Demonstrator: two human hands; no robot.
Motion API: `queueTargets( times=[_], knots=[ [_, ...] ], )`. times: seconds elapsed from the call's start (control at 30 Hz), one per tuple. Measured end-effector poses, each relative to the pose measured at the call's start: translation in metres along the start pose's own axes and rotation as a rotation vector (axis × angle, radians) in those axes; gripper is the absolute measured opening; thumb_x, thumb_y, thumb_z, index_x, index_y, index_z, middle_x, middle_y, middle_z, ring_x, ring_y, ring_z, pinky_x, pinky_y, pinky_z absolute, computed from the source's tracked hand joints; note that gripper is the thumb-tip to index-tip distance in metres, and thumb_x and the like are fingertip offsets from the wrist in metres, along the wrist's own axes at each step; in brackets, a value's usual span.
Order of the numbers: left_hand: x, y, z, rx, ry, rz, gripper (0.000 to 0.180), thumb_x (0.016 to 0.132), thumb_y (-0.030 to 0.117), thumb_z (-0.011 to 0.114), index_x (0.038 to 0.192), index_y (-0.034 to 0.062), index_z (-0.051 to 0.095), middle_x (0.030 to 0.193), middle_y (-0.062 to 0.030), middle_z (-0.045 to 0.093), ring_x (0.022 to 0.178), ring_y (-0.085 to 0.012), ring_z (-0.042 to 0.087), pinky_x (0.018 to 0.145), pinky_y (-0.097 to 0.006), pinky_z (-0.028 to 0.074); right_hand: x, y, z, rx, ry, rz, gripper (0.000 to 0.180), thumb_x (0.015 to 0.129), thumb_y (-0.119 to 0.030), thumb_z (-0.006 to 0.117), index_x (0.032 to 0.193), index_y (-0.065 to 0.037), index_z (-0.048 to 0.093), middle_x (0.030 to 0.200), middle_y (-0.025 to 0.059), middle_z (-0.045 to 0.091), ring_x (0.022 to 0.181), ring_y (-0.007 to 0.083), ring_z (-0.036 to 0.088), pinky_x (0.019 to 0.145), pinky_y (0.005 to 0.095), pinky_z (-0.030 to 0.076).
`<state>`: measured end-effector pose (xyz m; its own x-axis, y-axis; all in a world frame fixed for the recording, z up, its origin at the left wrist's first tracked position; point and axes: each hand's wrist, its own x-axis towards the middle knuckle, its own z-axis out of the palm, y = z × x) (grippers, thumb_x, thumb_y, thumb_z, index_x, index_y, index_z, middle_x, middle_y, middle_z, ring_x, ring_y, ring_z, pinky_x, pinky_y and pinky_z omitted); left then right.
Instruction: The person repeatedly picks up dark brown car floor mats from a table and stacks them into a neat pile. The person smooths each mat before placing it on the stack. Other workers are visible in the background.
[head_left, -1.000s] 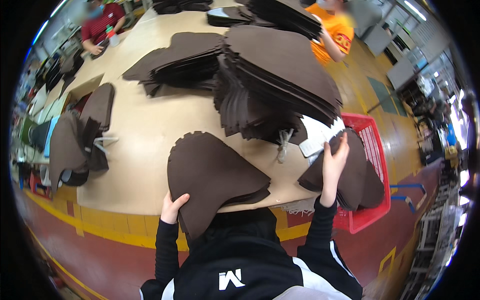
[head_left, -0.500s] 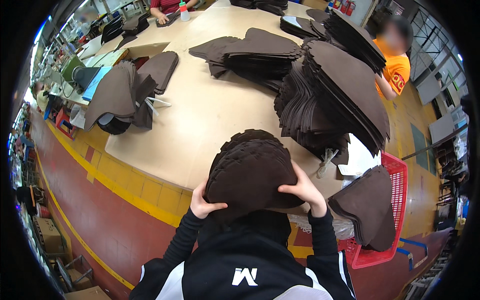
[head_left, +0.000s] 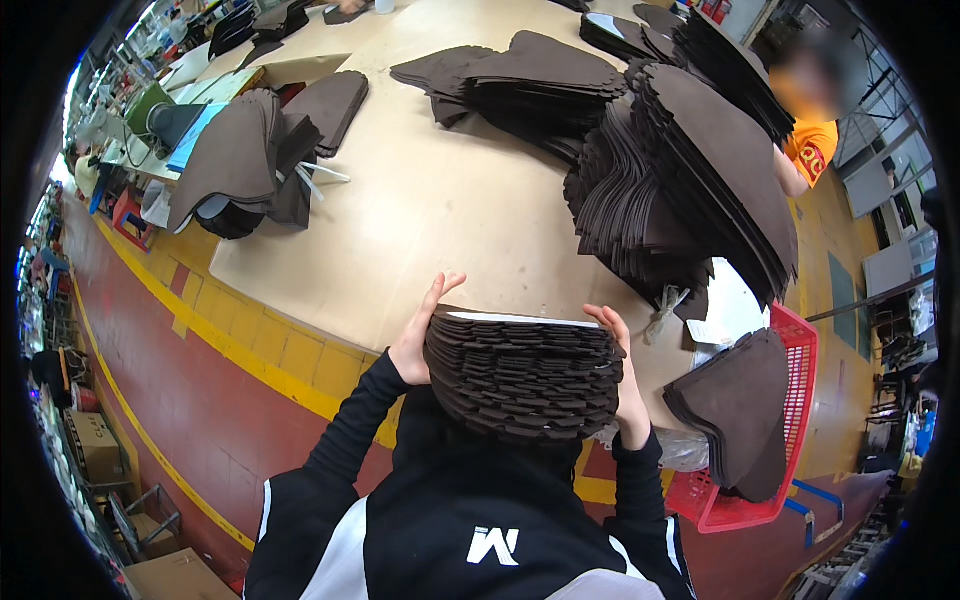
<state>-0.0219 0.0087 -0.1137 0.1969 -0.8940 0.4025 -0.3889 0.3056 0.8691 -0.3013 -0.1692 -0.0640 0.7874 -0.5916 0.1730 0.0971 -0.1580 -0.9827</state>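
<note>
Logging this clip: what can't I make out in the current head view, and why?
All in the head view:
- Piece count in the brown notched-edge stack: layers too tightly packed.
- Full grip of the left hand and right hand: partly hidden by that stack.
- Red plastic basket, inside: largely covered by brown pieces.
- Far co-worker's hand: cut by the top edge.
- Orange-shirted co-worker, face: blurred.

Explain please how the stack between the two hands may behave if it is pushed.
The stack might slide apart, since many separate layers show at its edge. It is probably floppy: the similar tall pile bends in waves.
</note>
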Motion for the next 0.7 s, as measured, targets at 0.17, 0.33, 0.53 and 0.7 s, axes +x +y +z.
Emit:
queueTargets(
  times=[0.17, 0.33, 0.53, 0.7],
  knots=[
    [0.004, -0.004, -0.005, -0.011, -0.053, -0.017, 0.113, 0.069, 0.013, 0.086, 0.158, 0.0031, 0.016, 0.142, -0.0252, 0.052, 0.127, -0.0336, 0.056, 0.109, -0.041, 0.041, -0.003, 0.008, 0.006, -0.008, 0.084, 0.001, 0.103, 0.065, -0.016, 0.092, 0.147, -0.004, 0.032, 0.138, 0.0170, 0.052, 0.125, 0.0258, 0.054, 0.107, 0.0366, 0.042],
    [0.000, 0.051, -0.011, 0.027, -0.021, -0.366, 0.078, 0.069, 0.010, 0.087, 0.138, -0.0006, 0.050, 0.115, -0.0195, 0.070, 0.110, -0.0348, 0.067, 0.097, -0.037, 0.050, -0.001, -0.014, 0.011, -0.427, 0.184, -0.125, 0.085, 0.067, -0.012, 0.091, 0.139, 0.000, 0.046, 0.118, 0.0147, 0.068, 0.109, 0.0232, 0.067, 0.096, 0.0371, 0.052],
    [0.009, 0.079, -0.014, -0.413, 0.114, -0.851, 0.055, 0.090, 0.032, 0.075, 0.124, -0.0082, 0.060, 0.116, -0.0164, 0.070, 0.110, -0.0212, 0.065, 0.097, -0.033, 0.049, 0.000, -0.049, 0.022, -0.209, 0.241, 0.237, 0.075, 0.084, -0.017, 0.080, 0.146, -0.001, 0.040, 0.105, 0.0168, 0.073, 0.088, 0.0220, 0.072, 0.077, 0.0319, 0.057],
    [-0.009, 0.057, -0.021, 0.373, 0.194, -0.417, 0.051, 0.088, 0.025, 0.075, 0.128, -0.0038, 0.062, 0.137, -0.0191, 0.059, 0.129, -0.0308, 0.055, 0.108, -0.038, 0.042, -0.011, -0.038, 0.016, -0.895, 0.299, 0.012, 0.064, 0.082, -0.014, 0.078, 0.138, -0.001, 0.052, 0.127, 0.0215, 0.063, 0.114, 0.0382, 0.063, 0.096, 0.0420, 0.050]
  ],
)
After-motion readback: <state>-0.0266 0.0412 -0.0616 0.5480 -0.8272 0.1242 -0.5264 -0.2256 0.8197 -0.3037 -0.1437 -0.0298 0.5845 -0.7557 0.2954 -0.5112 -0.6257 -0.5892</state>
